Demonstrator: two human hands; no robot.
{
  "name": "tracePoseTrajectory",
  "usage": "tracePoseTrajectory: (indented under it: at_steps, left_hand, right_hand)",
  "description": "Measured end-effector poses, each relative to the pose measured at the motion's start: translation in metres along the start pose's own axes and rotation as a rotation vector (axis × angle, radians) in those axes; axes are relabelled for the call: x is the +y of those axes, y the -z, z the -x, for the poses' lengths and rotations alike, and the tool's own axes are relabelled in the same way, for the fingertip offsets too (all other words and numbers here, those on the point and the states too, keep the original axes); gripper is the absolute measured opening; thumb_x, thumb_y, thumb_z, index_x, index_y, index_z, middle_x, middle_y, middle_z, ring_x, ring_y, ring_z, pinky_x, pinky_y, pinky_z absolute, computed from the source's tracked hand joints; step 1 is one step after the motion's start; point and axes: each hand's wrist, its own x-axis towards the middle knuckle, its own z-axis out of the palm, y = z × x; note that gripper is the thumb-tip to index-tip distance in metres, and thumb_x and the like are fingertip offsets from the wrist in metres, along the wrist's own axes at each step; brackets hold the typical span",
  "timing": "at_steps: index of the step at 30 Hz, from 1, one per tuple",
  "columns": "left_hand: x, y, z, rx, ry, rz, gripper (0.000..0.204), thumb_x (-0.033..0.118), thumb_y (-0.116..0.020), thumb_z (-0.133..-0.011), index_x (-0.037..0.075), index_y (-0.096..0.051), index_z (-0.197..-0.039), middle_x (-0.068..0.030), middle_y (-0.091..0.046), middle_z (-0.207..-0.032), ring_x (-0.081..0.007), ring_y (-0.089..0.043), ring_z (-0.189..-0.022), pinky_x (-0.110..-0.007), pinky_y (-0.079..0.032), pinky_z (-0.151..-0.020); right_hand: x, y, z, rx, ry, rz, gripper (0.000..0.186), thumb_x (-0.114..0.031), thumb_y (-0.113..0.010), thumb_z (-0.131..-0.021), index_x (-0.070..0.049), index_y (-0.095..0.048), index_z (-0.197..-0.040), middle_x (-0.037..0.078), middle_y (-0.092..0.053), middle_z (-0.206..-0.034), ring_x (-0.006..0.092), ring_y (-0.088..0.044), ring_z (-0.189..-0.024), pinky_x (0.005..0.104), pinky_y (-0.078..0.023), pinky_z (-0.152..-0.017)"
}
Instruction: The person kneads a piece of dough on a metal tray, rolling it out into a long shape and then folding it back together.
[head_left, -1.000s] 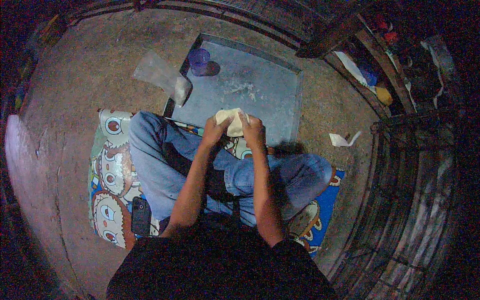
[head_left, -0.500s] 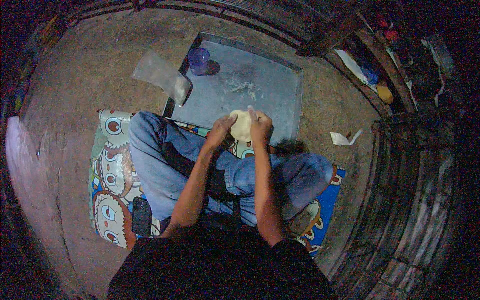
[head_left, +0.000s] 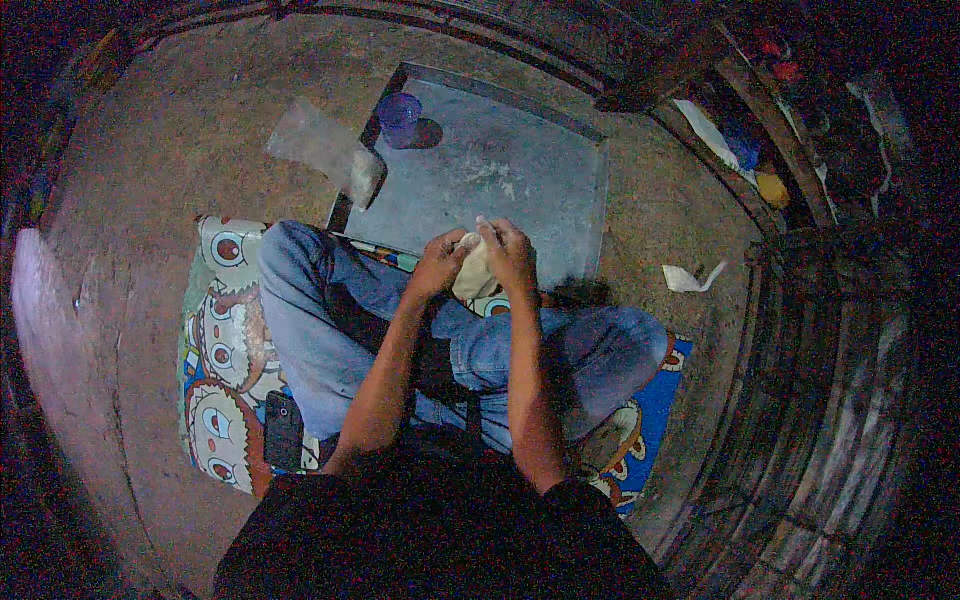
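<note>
A pale, floppy piece of dough hangs between my hands, just above my crossed legs. My left hand pinches its upper left edge. On the other side, the fingers of my right hand grip its upper right edge, close to the left fingertips. Beyond my hands lies a wide grey metal tray with white floury smears near its middle. At the tray's far left corner stands a purple cup.
A clear plastic bag with pale contents rests against the tray's left rim. To the right lies a white scrap on the floor. A dark phone is on the cartoon-print mat beside my left leg. Wooden slats rise at right.
My hands have drawn closer together, the right one shifting left. The dough, spread out flat and round before, now hangs narrower and folded.
</note>
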Motion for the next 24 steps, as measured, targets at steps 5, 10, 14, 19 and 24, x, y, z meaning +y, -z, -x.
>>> tracePoseTrajectory:
  at_steps: [5,10,14,19,24]
  left_hand:
    - [-0.006,-0.005,-0.001,0.028,0.021,-0.079,0.029,0.028,-0.051,-0.093,0.002,-0.054,-0.079,0.0020,-0.046,-0.066,-0.0075,-0.040,-0.062,-0.028,-0.036,-0.055]
    - [-0.014,-0.014,-0.004,0.091,0.154,0.128,0.034,0.033,-0.053,-0.091,0.000,-0.059,-0.088,0.0004,-0.054,-0.070,-0.0080,-0.046,-0.064,-0.027,-0.040,-0.058]
    - [0.038,-0.008,0.007,-0.137,0.313,0.002,0.044,0.041,-0.049,-0.091,0.000,-0.061,-0.098,-0.0079,-0.061,-0.087,-0.0148,-0.055,-0.077,-0.031,-0.046,-0.068]
    - [0.045,-0.004,0.010,-0.168,0.304,-0.175,0.049,0.045,-0.047,-0.091,-0.001,-0.061,-0.099,-0.0103,-0.062,-0.089,-0.0179,-0.057,-0.079,-0.033,-0.047,-0.069]
    - [0.020,-0.010,0.012,0.109,0.153,-0.207,0.049,0.043,-0.044,-0.093,-0.002,-0.063,-0.091,-0.0051,-0.063,-0.077,-0.0153,-0.058,-0.069,-0.031,-0.047,-0.066]
  right_hand:
    - [-0.008,0.002,0.002,-0.049,-0.042,0.122,0.049,-0.045,-0.049,-0.088,-0.001,-0.061,-0.070,0.022,-0.059,-0.070,0.0422,-0.057,-0.069,0.0444,-0.044,-0.062]
    - [-0.014,0.004,0.003,0.158,0.046,0.113,0.053,-0.046,-0.046,-0.089,0.001,-0.059,-0.067,0.024,-0.056,-0.069,0.0434,-0.056,-0.067,0.0471,-0.042,-0.060]
    - [-0.008,0.008,-0.001,0.170,-0.272,0.074,0.055,-0.047,-0.048,-0.088,0.002,-0.058,-0.065,0.024,-0.056,-0.066,0.0413,-0.055,-0.061,0.0469,-0.041,-0.058]
    - [-0.003,0.005,-0.001,0.228,-0.202,-0.116,0.058,-0.047,-0.052,-0.087,0.004,-0.052,-0.060,0.021,-0.049,-0.055,0.0302,-0.045,-0.049,0.0434,-0.037,-0.053]
    - [-0.018,0.003,0.003,0.176,-0.228,-0.296,0.060,-0.048,-0.053,-0.087,0.004,-0.047,-0.058,0.016,-0.043,-0.050,0.0216,-0.039,-0.047,0.0408,-0.035,-0.051]
